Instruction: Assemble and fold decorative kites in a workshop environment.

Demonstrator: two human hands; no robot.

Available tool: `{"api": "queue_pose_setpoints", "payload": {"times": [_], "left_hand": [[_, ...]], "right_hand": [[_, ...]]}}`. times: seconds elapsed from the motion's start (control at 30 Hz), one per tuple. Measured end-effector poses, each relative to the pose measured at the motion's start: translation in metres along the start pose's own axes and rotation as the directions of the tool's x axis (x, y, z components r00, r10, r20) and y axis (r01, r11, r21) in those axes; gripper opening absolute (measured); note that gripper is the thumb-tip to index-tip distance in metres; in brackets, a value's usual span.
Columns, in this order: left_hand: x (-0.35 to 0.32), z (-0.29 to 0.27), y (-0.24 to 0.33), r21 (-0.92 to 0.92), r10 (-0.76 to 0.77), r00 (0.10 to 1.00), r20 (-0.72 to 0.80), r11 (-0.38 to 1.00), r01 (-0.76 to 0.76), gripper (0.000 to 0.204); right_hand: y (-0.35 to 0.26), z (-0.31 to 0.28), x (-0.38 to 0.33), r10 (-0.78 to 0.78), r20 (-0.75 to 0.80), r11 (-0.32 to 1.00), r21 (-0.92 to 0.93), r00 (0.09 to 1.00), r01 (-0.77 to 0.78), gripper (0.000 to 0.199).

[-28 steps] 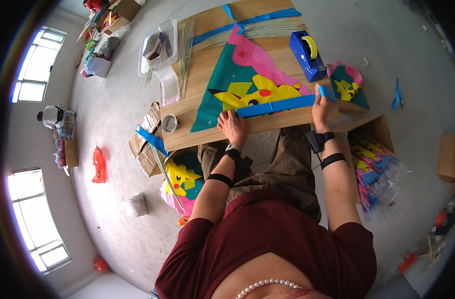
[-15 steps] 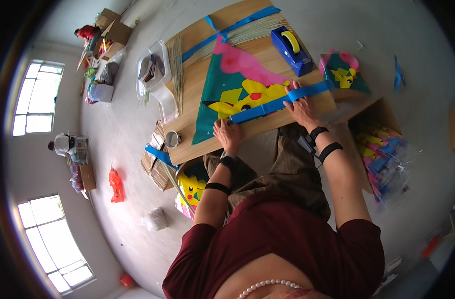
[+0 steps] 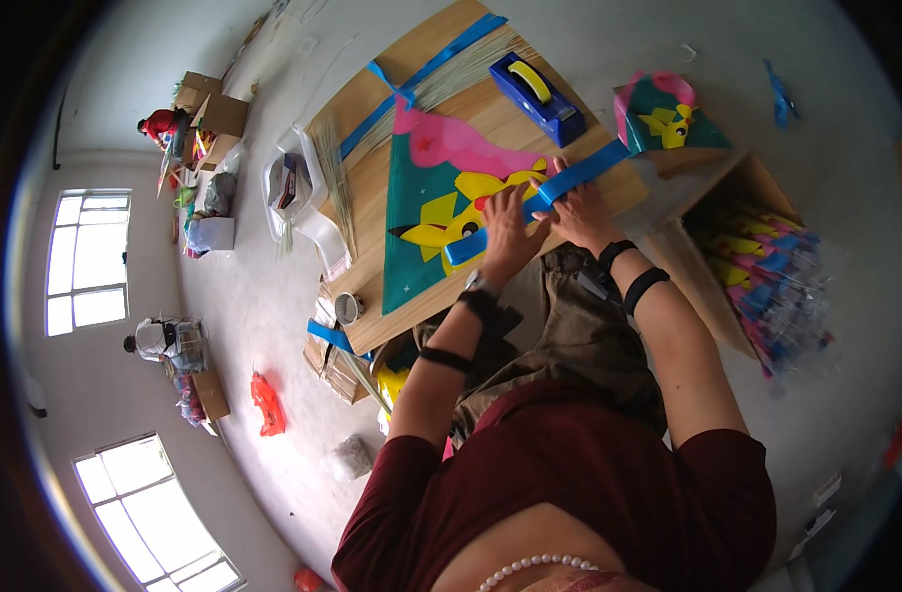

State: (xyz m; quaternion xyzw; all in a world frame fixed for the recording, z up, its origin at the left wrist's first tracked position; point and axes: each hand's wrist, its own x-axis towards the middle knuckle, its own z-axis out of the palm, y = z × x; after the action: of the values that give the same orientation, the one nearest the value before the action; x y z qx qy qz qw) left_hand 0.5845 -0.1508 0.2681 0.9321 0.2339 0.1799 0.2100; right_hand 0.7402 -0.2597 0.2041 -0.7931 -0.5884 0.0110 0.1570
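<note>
Head view: my left fingers, spread, have moved along the worktop's near edge toward my right fingers, whose grip on the blue ribbon I can't tell.

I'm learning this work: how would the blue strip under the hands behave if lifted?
The blue strip would probably flop, looking thin and flat. It's likely light, being narrow. It might drag the printed sheet along, since it lies along one edge.
</note>
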Motion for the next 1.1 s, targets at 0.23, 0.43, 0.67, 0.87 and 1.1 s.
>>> {"api": "queue_pose_setpoints", "payload": {"times": [0.23,0.43,0.67,0.87,1.1], "left_hand": [[0.067,0.045,0.019,0.092,-0.069,0.963,0.259,0.995,0.047,0.094],[0.078,0.038,0.0,-0.115,-0.05,0.929,0.367,0.988,0.099,0.091],[0.069,-0.044,-0.047,-0.677,0.135,0.895,0.426,0.703,0.216,0.084],[0.017,-0.102,-0.093,-0.725,-0.046,0.86,0.508,0.516,0.456,0.084],[-0.049,-0.104,-0.121,-0.341,-0.025,0.973,0.23,0.934,0.105,0.057]], "right_hand": [[0.005,0.02,0.001,0.016,-0.114,0.998,-0.06,0.993,-0.023,0.083],[0.003,0.017,-0.001,0.017,-0.111,0.999,-0.035,0.994,-0.021,0.077],[-0.004,0.003,0.001,0.04,-0.029,0.997,-0.058,0.999,-0.042,0.078],[0.001,0.011,0.002,-0.002,-0.038,0.994,-0.107,0.999,-0.002,0.085],[0.006,0.02,0.003,-0.014,-0.03,0.997,-0.08,0.999,0.011,0.089]]}}
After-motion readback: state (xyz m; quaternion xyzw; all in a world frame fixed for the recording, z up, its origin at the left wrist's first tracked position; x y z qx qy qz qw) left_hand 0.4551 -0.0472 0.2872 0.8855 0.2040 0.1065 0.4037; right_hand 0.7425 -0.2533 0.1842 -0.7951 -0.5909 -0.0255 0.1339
